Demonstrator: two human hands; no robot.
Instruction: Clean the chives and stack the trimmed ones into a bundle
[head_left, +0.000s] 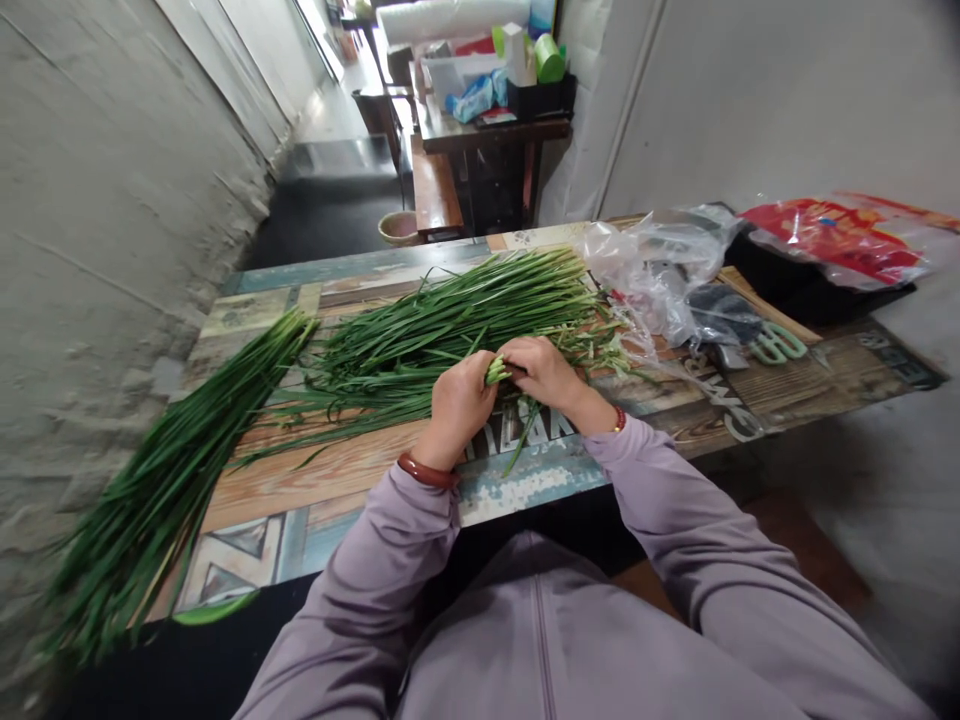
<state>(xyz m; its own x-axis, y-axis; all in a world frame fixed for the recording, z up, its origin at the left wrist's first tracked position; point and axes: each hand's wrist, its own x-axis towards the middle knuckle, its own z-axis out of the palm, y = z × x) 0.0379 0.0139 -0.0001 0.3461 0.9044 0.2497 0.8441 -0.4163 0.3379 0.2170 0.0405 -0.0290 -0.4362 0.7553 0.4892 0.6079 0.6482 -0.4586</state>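
Right now your left hand [457, 400] and right hand [544, 370] are both curled tight around a small bunch of chives [496, 372] over the near middle of the desk [315, 480], its pale ends showing between them. The loose chive pile [450, 320] lies just beyond, a tidy bundle [172, 470] to the left, and green scissors [780, 345] to the right.

One small bunch of thin green chive stalks with pale ends [496, 372], frame centre, pinched between left hand [459, 402] and right hand [541, 370], pale ends poking up between the thumbs, a few blades drooping toward lower centre. Just behind it, large loose heap of long green chive leaves [442, 325], lying flat, fanned across mid-frame, tips toward left.
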